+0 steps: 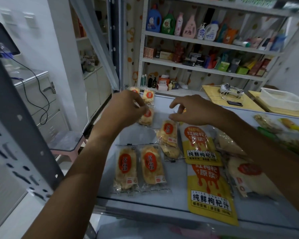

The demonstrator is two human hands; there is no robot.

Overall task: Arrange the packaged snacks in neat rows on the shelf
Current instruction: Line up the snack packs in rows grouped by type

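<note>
pale and smooth, the shelf (171, 190) runs under both my arms, with a second rack of bottles and boxes (205, 49) standing behind it against the spotted wall.

at the left, two cracker packets (139, 167) lie side by side near the front edge, already a tidy pair. farther back my left hand (126, 107) has its fingers curled, pinching the upper edge of another cracker packet (146, 117), with two more packets (143, 94) just beyond it at the rear. these are light, crinkly film bags with brittle rice crackers inside, so i judge the sealed end flap is the place to grip, not the middle, where a squeeze could snap them.

toward the middle a loose heap of packets (168, 137) sits askew. my right hand (192, 110) hovers over the heap's far end, fingers loosely bent; it looks to hold nothing, though a scrap of film under the fingertips is too blurred to be sure of.

right of that lie two yellow juice pouches (206, 187), end to end, soft and heavier, likely slippery. larger bags (252, 175) crowd the far right.
</note>
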